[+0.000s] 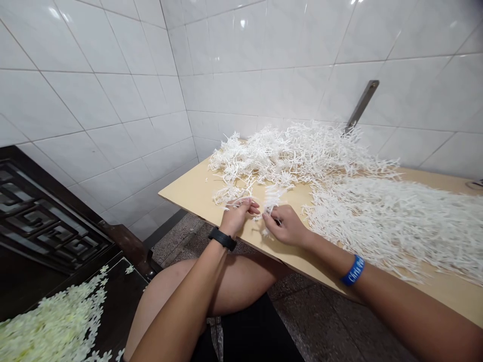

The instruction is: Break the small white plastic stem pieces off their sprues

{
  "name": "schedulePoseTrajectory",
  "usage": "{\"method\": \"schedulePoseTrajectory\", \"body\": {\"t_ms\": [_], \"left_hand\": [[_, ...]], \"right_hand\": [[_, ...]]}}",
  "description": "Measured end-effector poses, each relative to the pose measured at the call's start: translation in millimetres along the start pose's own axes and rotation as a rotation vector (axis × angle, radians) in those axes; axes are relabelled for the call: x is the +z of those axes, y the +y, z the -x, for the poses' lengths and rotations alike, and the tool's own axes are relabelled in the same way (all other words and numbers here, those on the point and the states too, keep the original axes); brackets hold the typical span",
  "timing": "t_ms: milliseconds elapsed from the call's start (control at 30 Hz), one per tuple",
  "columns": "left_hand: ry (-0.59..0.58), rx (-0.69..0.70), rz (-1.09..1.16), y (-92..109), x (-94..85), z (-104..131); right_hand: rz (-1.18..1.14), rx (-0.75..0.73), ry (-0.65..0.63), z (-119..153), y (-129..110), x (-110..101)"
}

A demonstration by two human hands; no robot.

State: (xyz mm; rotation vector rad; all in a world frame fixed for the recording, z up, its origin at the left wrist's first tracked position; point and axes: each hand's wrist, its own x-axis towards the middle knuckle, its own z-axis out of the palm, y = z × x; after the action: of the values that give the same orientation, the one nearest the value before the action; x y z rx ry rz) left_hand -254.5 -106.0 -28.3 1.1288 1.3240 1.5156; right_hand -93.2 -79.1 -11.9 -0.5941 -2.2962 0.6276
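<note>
My left hand [237, 215] is at the front edge of the table, its fingers curled round a thin white branched plastic stem [234, 202]. Just to its right, my right hand [287, 226] pinches a small bunch of white plastic stems [272, 197] whose tips point up and away from me. The two hands are close together but apart. Behind them lies a loose, tangled heap of similar white stems [287, 151]. A flatter pile of white stems [392, 221], mostly laid one way, spreads to the right of my right hand.
The pale wooden table [188, 193] meets a white tiled wall [256, 90]. A metal bracket [362, 105] stands up behind the heap. At lower left, pale yellow-green plastic flowers [53, 322] cover part of a dark carved wooden seat [113, 311]. My legs are beneath the table edge.
</note>
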Motion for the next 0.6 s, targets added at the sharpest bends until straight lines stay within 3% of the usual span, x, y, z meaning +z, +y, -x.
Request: {"method": "schedulePoseTrajectory", "body": {"t_ms": [67,133,333,500,600], "left_hand": [[0.024,-0.004,0.011,-1,-2.0,-1],[-0.025,0.011,-0.028,-1,-3.9,-1],[-0.132,0.150,-0.386,1,-6.3,4],[-0.213,0.239,-0.320,-1,-4.9,3],[-0.254,0.220,-0.285,1,-4.3,4]], "right_hand": [[-0.043,-0.026,-0.003,6,-3,1],[-0.070,-0.010,0.009,7,-2,1],[-0.043,0.222,0.208,-2,15,-2],[-0.014,0.338,0.310,-4,17,-2],[-0.008,0.387,0.317,-4,18,-1]]}}
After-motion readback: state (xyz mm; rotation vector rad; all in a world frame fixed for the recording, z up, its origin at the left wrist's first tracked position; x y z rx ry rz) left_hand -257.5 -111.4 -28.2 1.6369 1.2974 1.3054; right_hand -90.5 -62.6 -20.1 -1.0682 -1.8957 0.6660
